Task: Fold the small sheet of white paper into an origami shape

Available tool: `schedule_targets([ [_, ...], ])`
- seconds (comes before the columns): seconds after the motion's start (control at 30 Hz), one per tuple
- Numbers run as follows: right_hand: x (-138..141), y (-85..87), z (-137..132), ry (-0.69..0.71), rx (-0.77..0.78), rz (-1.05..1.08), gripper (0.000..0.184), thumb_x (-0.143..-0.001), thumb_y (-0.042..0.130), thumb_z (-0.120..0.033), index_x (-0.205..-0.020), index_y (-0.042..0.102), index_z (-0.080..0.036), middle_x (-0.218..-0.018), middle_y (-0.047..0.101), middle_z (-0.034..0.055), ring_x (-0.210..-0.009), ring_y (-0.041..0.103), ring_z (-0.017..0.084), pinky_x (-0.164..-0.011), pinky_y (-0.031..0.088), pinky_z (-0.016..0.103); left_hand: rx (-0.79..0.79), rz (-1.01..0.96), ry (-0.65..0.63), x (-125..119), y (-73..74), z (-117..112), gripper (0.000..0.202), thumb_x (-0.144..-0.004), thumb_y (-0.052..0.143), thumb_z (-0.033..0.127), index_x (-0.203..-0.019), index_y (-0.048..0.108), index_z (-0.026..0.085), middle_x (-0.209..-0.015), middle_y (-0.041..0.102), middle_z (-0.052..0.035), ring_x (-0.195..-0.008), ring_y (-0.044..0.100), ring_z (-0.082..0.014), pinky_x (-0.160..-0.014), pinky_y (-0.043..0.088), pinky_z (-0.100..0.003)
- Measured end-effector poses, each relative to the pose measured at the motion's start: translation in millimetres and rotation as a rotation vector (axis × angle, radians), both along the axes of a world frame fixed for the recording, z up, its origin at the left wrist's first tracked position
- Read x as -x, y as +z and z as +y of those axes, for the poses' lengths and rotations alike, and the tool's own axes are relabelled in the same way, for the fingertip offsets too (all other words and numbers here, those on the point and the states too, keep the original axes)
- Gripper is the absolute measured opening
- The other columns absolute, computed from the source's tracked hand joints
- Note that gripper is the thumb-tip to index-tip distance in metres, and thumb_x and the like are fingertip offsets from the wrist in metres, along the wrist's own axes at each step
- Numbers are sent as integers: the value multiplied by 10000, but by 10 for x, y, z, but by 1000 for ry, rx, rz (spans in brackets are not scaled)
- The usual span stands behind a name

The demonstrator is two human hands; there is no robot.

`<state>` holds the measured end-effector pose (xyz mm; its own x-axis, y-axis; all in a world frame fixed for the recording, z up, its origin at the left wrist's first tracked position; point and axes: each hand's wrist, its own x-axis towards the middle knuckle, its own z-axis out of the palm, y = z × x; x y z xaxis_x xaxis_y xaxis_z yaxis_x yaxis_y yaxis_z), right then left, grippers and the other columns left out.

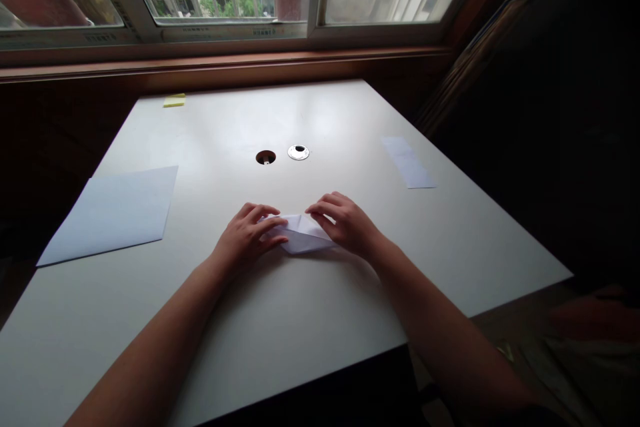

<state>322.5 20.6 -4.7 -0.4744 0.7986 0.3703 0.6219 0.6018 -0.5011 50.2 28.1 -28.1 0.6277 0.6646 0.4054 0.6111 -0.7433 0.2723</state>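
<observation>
A small folded piece of white paper [301,235] lies on the white table [310,320], in the middle near me. My left hand [247,235] rests on its left part, fingers curled and pressing down on the paper. From the other side my right hand [345,221] presses the paper's right part, fingertips bent onto a fold. Both hands partly cover the paper, so its full shape is hidden.
A flat white sheet [113,213] lies at the table's left. A narrow paper strip [407,161] is at the right. A cable hole [265,157] and its round cap [299,152] sit beyond the hands. A yellow sticky pad [174,101] is at the far left corner.
</observation>
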Motion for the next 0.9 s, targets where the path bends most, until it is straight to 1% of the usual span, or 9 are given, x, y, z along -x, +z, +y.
schedule_targets([
  [0.07,5,64,-44,18,-59,-50,194,-969,518,-254,-1051,691,-219,-973,677,94,-911,551,236,-859,427,407,-10,13,6,-4,-2,-7,348,-887,640,472,-1189,668,303,-1184,634,-74,-1007,534,-249,-871,508,-401],
  [0.13,36,88,-78,51,-90,-115,193,-966,536,-301,-1050,692,-225,-979,680,95,-915,549,240,-858,413,409,-19,30,11,-10,-8,-13,359,-888,635,481,-1198,663,302,-1185,632,-75,-982,534,-244,-836,511,-387],
  [0.2,89,62,-93,102,-92,-162,214,-961,548,-348,-1081,685,-234,-1013,673,97,-927,551,242,-842,415,399,-25,35,11,-17,-12,-18,355,-896,626,476,-1203,660,301,-1171,635,-77,-964,532,-239,-809,512,-374],
  [0.27,147,0,-87,149,-68,-177,243,-956,556,-365,-1133,667,-240,-1052,663,96,-952,549,243,-850,430,390,-12,25,10,-23,-11,-22,329,-910,614,454,-1200,662,306,-1146,641,-72,-948,533,-232,-798,510,-362],
  [0.33,190,-69,-68,153,-40,-156,240,-955,560,-336,-1150,655,-234,-1037,658,90,-928,543,234,-853,446,381,17,-1,17,-25,-7,-23,292,-920,609,429,-1180,672,312,-1120,646,-62,-937,536,-224,-804,507,-356],
  [0.43,205,-127,-39,105,41,-84,211,-947,569,-249,-1140,651,-233,-1022,648,79,-927,535,222,-863,460,368,60,-35,26,-17,-7,-17,257,-922,612,410,-1146,688,311,-1106,650,-53,-931,540,-216,-834,498,-361],
  [0.6,185,-108,-25,88,158,-30,185,-927,591,-181,-1090,665,-230,-971,647,62,-916,523,210,-861,464,355,102,-62,21,4,-17,1,238,-927,608,399,-1120,696,291,-1097,665,-51,-957,535,-221,-888,474,-380],
  [0.83,158,-116,-10,71,160,-43,196,-928,579,-165,-1091,667,-232,-997,646,68,-921,518,212,-872,458,365,136,-81,25,17,16,7,188,-947,573,372,-1013,695,244,-1077,675,-58,-958,537,-224,-890,469,-390],
  [0.9,140,-128,0,67,149,-37,202,-929,576,-165,-1097,665,-232,-997,643,71,-925,523,214,-874,461,369,142,-78,25,19,23,4,184,-953,560,357,-1018,686,240,-1074,670,-62,-949,539,-226,-875,473,-388],
])
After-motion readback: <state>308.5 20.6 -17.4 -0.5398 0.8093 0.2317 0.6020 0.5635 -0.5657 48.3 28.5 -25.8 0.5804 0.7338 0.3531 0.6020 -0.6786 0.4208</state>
